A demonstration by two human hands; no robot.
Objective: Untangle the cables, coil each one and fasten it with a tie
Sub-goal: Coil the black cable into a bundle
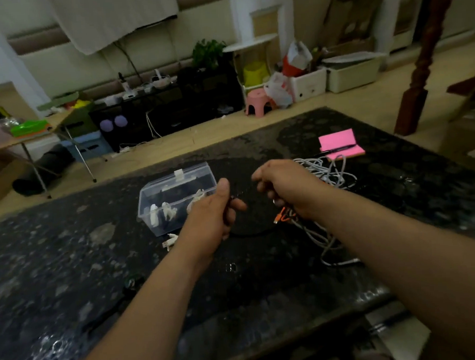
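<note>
Cables lie tangled on a dark speckled stone table (70, 257), toward its right side. One black cable (250, 232) is lifted out of the heap and runs between the two hands, sagging in a loop onto the table below them. One orange cable (283, 216) shows just under the right hand, its plug end pointing left. Several white cables (333, 174) form a loose knot behind and below the right forearm; the strands overlap too much to count.

One clear plastic box (176, 194) with a closed lid sits left of the cables, just beyond the left hand. Inside it are about three clumps of white ties (168, 211). One more loose white tie (170, 239) lies on the table touching the box's near corner.

One pink notepad (339, 143) lies at the far right of the table with one dark pen (336, 150) across it.

Both bare forearms reach in from the bottom edge. The left hand (213, 211) is turned on its side, thumb raised, its fingers curled round the black cable. The right hand (283, 185) is knuckles-up and clenched around the cable's other stretch; whether it also grips the orange cable is hidden.
</note>
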